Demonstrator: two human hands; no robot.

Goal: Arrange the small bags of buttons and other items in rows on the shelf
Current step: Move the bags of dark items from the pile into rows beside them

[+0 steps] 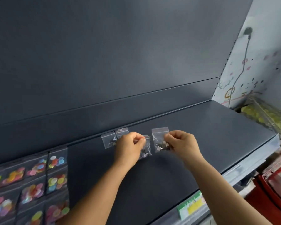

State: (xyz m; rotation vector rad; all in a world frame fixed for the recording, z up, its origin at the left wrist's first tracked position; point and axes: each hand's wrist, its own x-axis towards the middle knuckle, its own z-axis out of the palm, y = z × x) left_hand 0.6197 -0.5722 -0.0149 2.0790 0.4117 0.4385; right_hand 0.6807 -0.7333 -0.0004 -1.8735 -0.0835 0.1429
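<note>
Over the dark grey shelf (pixel 209 135), my left hand (pixel 128 148) pinches a small clear zip bag (pixel 145 149) of dark pieces by its red-lined top edge. My right hand (pixel 181 143) grips another small zip bag (pixel 160 140) holding grey and silver buttons. Both bags hover just above the shelf, close side by side. Two more small clear bags (pixel 108 140) (pixel 122 132) lie against the shelf's back wall, partly hidden behind my left hand.
Several bags of colourful buttons (pixel 57 172) lie in rows on the shelf's left part. The shelf's front lip carries a green and yellow label (pixel 191 205). A red basket (pixel 272 192) sits below right, and yellowish packets (pixel 263 114) lie past the shelf's right end.
</note>
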